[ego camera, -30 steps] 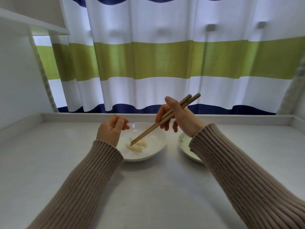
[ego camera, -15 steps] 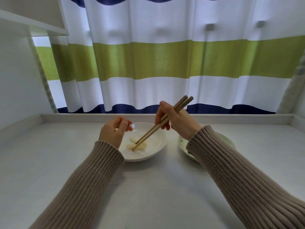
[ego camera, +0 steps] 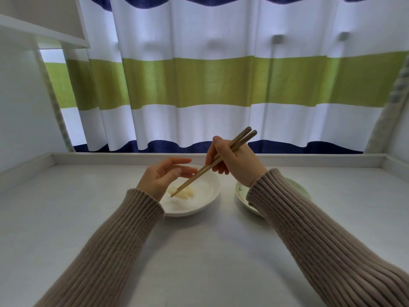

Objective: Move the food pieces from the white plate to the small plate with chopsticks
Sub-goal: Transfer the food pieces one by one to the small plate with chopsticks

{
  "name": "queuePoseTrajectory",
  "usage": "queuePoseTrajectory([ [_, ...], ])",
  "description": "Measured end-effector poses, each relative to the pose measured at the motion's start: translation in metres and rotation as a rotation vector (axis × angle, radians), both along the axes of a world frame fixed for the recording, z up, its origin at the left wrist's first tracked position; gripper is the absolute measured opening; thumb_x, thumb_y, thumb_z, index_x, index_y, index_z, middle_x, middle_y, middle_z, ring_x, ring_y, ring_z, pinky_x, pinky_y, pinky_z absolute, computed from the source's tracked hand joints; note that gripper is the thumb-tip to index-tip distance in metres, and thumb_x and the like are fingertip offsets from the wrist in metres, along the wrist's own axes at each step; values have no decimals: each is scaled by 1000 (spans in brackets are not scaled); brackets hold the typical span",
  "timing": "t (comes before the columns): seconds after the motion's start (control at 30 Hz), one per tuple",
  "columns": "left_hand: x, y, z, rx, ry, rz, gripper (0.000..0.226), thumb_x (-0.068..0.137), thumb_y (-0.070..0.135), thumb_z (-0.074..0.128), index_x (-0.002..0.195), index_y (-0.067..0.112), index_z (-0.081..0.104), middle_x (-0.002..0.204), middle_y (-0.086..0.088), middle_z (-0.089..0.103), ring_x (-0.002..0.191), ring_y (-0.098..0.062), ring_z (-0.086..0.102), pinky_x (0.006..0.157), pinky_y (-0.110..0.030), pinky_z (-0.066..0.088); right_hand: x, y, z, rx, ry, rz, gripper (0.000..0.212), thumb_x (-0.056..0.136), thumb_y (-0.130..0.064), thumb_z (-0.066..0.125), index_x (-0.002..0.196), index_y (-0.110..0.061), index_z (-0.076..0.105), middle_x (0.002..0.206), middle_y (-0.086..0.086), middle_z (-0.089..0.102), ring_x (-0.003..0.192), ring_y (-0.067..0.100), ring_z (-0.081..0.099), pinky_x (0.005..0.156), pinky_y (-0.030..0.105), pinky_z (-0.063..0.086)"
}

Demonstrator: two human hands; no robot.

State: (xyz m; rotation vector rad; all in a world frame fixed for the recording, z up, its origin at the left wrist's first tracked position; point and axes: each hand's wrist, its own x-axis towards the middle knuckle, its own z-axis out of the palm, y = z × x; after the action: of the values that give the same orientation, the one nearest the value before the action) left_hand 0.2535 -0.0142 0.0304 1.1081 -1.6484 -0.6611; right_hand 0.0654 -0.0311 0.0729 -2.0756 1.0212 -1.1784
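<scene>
Pale, soft-looking food pieces lying in the round white plate, just below the left hand's fingertips. Two long brown wooden chopsticks slanting down from the right hand, tips pressed close together and touching the food pieces; cannot tell if a piece is pinched between them. Right hand closed around the chopsticks near their top ends, thumb pointing up, fingers curled under. Left hand loosely open and holding nothing, fingers stretched out toward the chopsticks, hovering over the near left rim of the white plate. Small pale green plate with a little flower drawing on it, under the right wrist, mostly hidden by the sleeve, sitting just beside the white plate and not touching it. Ribbed beige knitted sleeves covering both arms down to the wrists. Smooth light grey table under both plates and both arms. Past the hands, a low white ledge along the far edge of the table. Behind that, a big hanging curtain with wide white, green and dark blue stripes.
</scene>
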Motion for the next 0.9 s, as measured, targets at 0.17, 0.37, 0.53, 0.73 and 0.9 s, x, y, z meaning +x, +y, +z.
queuePoseTrajectory([
  [0.17, -8, 3, 4, -5, 23, -50, 25, 92, 5, 43, 105, 13, 63, 91, 3, 76, 89, -13, 70, 85, -25, 47, -7, 9, 3, -12, 0, -10, 48, 97, -31, 32, 74, -2, 64, 59, -1, 59, 48, 0, 52, 49, 9, 42],
  [0.37, -38, 3, 13, -29, -4, -121, 25, 93, 6, 43, 99, 19, 64, 89, 10, 75, 87, -7, 69, 72, -11, 50, -39, 22, 12, -38, 0, -71, 48, 97, -31, 32, 74, -4, 64, 60, -1, 60, 50, 0, 52, 51, 10, 43],
  [0.53, -70, 3, 21, -39, -12, -193, 25, 93, 6, 42, 99, 18, 64, 93, 7, 74, 89, -7, 69, 76, -18, 52, -71, 32, 19, -78, -14, -150, 48, 97, -31, 31, 71, -7, 63, 60, 1, 60, 50, 3, 52, 51, 11, 43],
  [0.73, -119, 3, 26, -23, 2, -287, 26, 92, 4, 41, 102, 11, 64, 99, -1, 73, 92, -12, 69, 87, -28, 50, -119, 45, 19, -100, -59, -258, 50, 96, -32, 32, 69, -5, 65, 58, 2, 61, 50, 5, 53, 51, 12, 42],
  [0.9, -147, -2, 24, -5, -15, -365, 26, 93, 3, 41, 101, 11, 64, 100, -2, 72, 93, -10, 68, 87, -25, 50, -144, 54, 15, -79, -54, -323, 50, 96, -32, 32, 71, -3, 64, 58, 1, 61, 49, 3, 52, 50, 11, 42],
])
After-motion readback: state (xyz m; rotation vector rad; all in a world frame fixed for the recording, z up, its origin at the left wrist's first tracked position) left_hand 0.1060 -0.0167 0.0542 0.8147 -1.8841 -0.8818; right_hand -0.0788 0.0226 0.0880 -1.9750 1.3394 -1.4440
